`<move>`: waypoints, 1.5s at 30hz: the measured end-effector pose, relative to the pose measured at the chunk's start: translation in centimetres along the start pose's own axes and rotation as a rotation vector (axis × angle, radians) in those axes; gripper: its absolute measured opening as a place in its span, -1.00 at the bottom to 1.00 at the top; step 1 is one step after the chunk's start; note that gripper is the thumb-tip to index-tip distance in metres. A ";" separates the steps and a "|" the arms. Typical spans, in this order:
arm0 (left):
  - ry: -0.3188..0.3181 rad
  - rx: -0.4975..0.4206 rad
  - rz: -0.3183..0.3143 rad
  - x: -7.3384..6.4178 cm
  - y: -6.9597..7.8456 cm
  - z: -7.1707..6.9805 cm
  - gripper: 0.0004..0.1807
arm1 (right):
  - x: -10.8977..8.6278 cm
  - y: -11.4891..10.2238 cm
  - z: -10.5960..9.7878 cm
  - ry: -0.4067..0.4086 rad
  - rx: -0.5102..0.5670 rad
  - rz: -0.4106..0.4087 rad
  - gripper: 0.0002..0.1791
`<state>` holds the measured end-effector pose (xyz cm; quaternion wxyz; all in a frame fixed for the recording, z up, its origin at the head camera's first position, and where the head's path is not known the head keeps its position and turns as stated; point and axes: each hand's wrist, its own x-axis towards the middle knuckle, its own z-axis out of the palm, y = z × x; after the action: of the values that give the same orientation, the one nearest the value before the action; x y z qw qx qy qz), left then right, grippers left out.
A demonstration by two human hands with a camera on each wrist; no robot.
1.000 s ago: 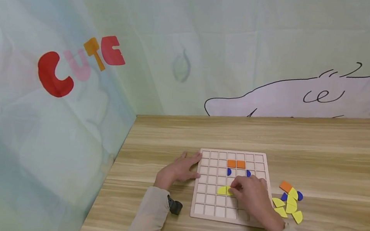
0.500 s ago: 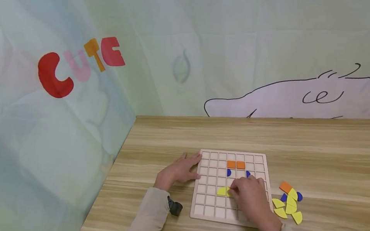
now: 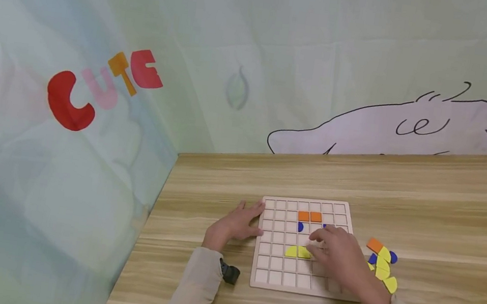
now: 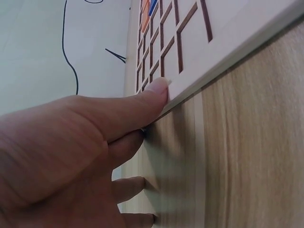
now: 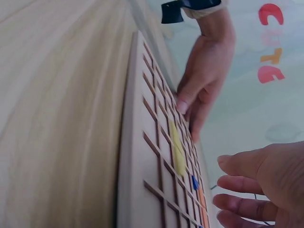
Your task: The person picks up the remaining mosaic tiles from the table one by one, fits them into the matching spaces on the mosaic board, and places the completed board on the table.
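A pale wooden grid board (image 3: 263, 262) lies on the table. My left hand (image 3: 234, 225) rests at its left edge; in the left wrist view the thumb (image 4: 154, 90) touches the rim and the other fingers spread beyond it. My right hand (image 3: 342, 257) hovers over the board's right part, thumb and fingers apart with nothing between them. Just left of its fingertips, two yellow quarter-round tiles (image 3: 303, 252) sit side by side in neighbouring cells. Higher up are two orange square tiles (image 3: 304, 216) and a blue half-round tile (image 3: 300, 227); another blue tile (image 3: 325, 226) is mostly covered by the right hand.
Right of the board lies a loose pile of several yellow tiles (image 3: 382, 268), an orange tile (image 3: 375, 245) and blue tiles (image 3: 393, 257), partly hidden by the right hand. The wooden table (image 3: 448, 210) meets a printed cloth backdrop (image 3: 254, 71) behind and at the left.
My right hand has let go of the right-hand yellow tile and moved slightly right, its fingers spreading; the tile now shows in its cell. The left hand has stayed in place.
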<state>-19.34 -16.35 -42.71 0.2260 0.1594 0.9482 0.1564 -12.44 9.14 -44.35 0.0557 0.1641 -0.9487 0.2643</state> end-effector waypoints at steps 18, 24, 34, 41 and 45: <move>-0.003 0.003 0.009 -0.1 0.0 -0.1 -0.21 | -2.8 4.2 -2.9 0.028 -0.138 -0.039 -0.87; -0.005 0.016 0.015 -0.1 -0.1 0.0 -0.21 | -3.9 5.2 -3.1 0.018 -0.177 -0.025 -0.79; -0.005 0.012 0.011 0.0 -0.2 0.1 -0.20 | -4.4 5.6 -4.1 -0.025 -0.238 0.016 -0.76; -0.008 0.001 0.001 0.0 -0.1 0.1 -0.21 | -4.5 5.9 -4.1 -0.046 -0.264 0.028 -0.76; -0.005 -0.008 -0.007 -0.1 -0.1 0.1 -0.21 | -4.4 6.1 -4.0 -0.042 -0.269 0.014 -0.73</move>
<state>-19.22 -16.49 -42.82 0.2295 0.1558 0.9475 0.1590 -10.26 17.39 -44.72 0.0555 0.1538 -0.9777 0.1314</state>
